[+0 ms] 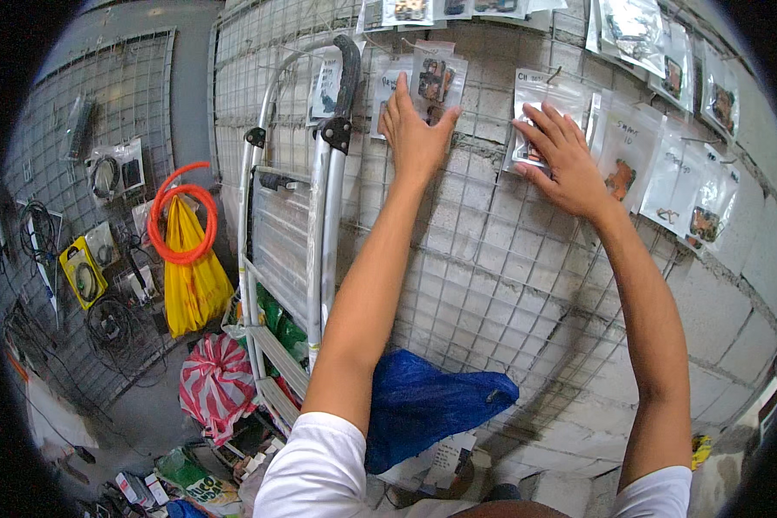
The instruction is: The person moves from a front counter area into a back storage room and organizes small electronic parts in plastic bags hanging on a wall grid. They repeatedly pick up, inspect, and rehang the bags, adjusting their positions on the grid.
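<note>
Both my arms reach up to a wire grid on the wall where small clear zip bags hang from hooks. My left hand (419,134) has its thumb and fingers spread against the lower part of a clear bag (438,76) holding dark and copper-coloured small parts. Another clear bag (394,72) hangs just left of it, partly behind my fingers. Farther right, my right hand (568,164) rests with outstretched fingers over a white-backed zip bag (540,85). Its contents are mostly covered by the hand. Right beside that hand hangs a bag (626,160) with an orange-brown part.
An aluminium stepladder (318,224) stands against the grid (483,259) left of my arms. A blue bag (432,406) hangs low between them. Left are a coiled orange hose (211,216), a yellow bag (190,285) and a red-and-white striped bag (216,384). More packets (634,34) hang upper right.
</note>
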`<action>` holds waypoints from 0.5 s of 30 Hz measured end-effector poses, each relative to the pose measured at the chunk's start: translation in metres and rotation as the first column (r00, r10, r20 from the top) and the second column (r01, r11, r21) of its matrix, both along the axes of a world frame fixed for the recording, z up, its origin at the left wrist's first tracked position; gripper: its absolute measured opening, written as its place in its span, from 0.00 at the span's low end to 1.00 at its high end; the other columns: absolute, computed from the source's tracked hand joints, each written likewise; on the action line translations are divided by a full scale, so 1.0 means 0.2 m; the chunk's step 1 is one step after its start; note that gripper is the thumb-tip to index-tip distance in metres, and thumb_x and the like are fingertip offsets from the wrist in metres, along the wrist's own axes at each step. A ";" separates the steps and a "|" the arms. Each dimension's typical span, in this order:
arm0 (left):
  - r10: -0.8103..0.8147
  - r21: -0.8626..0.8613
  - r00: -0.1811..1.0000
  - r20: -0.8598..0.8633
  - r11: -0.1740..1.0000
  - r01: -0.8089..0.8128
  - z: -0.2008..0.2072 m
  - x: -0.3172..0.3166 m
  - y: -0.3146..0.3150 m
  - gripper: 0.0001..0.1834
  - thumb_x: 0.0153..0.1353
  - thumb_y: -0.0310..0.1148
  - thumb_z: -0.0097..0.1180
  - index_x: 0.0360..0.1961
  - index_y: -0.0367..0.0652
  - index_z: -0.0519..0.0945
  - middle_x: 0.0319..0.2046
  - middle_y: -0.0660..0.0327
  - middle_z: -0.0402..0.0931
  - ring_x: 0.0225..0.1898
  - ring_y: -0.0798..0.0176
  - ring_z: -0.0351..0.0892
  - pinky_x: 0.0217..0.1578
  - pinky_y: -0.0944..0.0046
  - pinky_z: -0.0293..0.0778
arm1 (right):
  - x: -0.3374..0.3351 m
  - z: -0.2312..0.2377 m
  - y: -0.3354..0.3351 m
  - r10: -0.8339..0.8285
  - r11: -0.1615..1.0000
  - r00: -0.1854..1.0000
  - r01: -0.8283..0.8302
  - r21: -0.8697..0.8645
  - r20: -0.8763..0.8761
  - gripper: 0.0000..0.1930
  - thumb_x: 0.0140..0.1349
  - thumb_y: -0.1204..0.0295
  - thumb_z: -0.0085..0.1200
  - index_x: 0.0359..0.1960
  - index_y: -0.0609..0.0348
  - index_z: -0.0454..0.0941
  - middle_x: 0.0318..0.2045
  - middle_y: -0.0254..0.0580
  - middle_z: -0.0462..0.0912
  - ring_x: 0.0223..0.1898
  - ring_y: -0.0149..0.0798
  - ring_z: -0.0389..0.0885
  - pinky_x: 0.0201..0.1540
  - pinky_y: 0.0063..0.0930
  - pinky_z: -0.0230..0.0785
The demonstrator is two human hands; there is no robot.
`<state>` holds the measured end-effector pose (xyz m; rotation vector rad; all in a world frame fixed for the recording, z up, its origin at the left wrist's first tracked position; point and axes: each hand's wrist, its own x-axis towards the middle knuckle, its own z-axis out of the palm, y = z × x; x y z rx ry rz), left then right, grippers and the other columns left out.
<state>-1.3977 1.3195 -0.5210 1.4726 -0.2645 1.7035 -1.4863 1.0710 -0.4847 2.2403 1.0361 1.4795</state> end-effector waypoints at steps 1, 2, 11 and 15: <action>-0.041 0.020 0.999 -0.029 0.999 0.042 0.02 0.02 0.02 0.39 0.56 0.46 0.68 0.66 0.42 0.69 0.58 0.45 0.71 0.61 0.44 0.69 0.64 0.43 0.59 | 0.00 0.00 0.00 0.001 1.000 1.000 -0.001 -0.006 0.002 0.31 0.69 0.49 0.51 0.71 0.44 0.64 0.74 0.39 0.58 0.77 0.48 0.50 0.78 0.50 0.38; -0.081 0.037 0.995 -0.058 0.996 0.083 0.04 0.05 0.06 0.38 0.57 0.45 0.68 0.66 0.42 0.69 0.57 0.46 0.72 0.61 0.44 0.69 0.63 0.44 0.60 | 0.00 0.01 0.00 0.003 1.000 1.000 -0.002 -0.013 0.004 0.31 0.69 0.49 0.51 0.71 0.44 0.64 0.74 0.40 0.58 0.77 0.48 0.50 0.78 0.50 0.38; -0.054 0.056 0.951 -0.305 0.996 0.075 0.00 -0.04 0.28 0.39 0.65 0.46 0.56 0.69 0.29 0.62 0.68 0.37 0.61 0.68 0.36 0.60 0.68 0.46 0.58 | 0.04 0.01 0.11 0.032 0.999 0.999 -0.032 -0.011 -0.013 0.31 0.69 0.50 0.51 0.71 0.45 0.64 0.74 0.40 0.59 0.77 0.50 0.50 0.77 0.50 0.38; -0.440 0.107 0.856 -0.273 0.870 0.482 -0.11 -0.62 0.17 0.30 0.69 0.48 0.55 0.59 0.31 0.76 0.56 0.42 0.78 0.59 0.51 0.77 0.61 0.57 0.68 | -0.04 0.01 -0.02 -0.048 0.999 0.998 0.048 0.001 -0.031 0.31 0.68 0.51 0.52 0.71 0.47 0.64 0.74 0.40 0.59 0.77 0.51 0.50 0.77 0.50 0.38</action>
